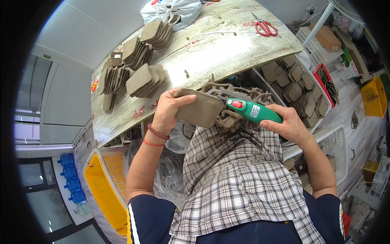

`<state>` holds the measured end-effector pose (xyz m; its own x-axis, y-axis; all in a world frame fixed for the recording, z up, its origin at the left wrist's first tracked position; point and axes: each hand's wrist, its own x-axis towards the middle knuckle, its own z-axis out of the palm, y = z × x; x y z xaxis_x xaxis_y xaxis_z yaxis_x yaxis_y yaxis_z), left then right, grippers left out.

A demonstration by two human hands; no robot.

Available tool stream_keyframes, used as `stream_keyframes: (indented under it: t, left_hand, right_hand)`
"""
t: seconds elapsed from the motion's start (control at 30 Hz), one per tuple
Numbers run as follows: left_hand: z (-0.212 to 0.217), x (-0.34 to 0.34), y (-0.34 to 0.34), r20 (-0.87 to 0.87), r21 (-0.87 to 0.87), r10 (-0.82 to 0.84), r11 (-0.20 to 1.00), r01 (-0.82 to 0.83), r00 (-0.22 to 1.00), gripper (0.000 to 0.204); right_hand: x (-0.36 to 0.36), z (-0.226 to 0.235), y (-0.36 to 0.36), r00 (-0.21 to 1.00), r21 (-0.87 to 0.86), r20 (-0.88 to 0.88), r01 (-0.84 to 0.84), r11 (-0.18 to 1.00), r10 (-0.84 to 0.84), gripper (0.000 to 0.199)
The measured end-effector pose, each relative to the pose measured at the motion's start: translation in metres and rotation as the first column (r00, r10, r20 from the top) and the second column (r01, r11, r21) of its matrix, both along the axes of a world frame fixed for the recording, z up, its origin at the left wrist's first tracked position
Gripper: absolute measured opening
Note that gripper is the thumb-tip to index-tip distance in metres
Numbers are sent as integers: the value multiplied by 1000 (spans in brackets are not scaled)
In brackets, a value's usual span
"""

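My left hand (167, 110) grips a taupe rounded fabric pad (200, 109) by its left end, thumb on top. In my right hand (289, 124) is a green handheld electric cutter (256, 111) with a red button, its fingers wrapped round the body. The cutter's tip is close to the pad's upper right edge; whether it touches cannot be made out. A tangle of taupe fabric trimmings (254, 94) lies beneath the tool, between my lap and the table edge. Stacks of similar pads (146, 81) stand on the table's left side.
Red-handled scissors (266, 28) and a white plastic bag (172, 14) lie on the wood-patterned table (211, 44). At right, a white crate holds loose pads (294, 81), beside a red box (325, 83). A yellow basket (103, 179) stands at lower left.
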<state>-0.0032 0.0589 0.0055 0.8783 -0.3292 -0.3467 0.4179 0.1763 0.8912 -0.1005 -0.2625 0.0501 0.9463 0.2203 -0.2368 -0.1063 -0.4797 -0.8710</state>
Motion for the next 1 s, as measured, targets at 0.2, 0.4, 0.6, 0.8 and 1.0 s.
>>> stream_keyframes:
  t: [0.2,0.4,0.6,0.8,1.0]
  left_hand:
    - [-4,-3,-8,21,44,-36,998,35,999,15]
    - [1,-4,-10,8,61,-16,998,15,1000,15]
    - [-4,-3,-9,20,60,-24,998,23,1000,16]
    - [-2,-6,-15,2,61,-64,996,63,998,16]
    - [2,-7,-19,-46,49,-101,993,104,994,17]
  right_hand:
    - [0,-2,3,999,-15,37,-18,1000,19,46]
    - [-2,3,2,1000,-67,19,-16,998,17,45]
    - [-4,4,1,1000,-74,-17,-10,997,9,44]
    - [-1,4,8,999,-38,21,-26,999,27,40]
    - [4,4,14,999,-17,34,-27,999,28,42]
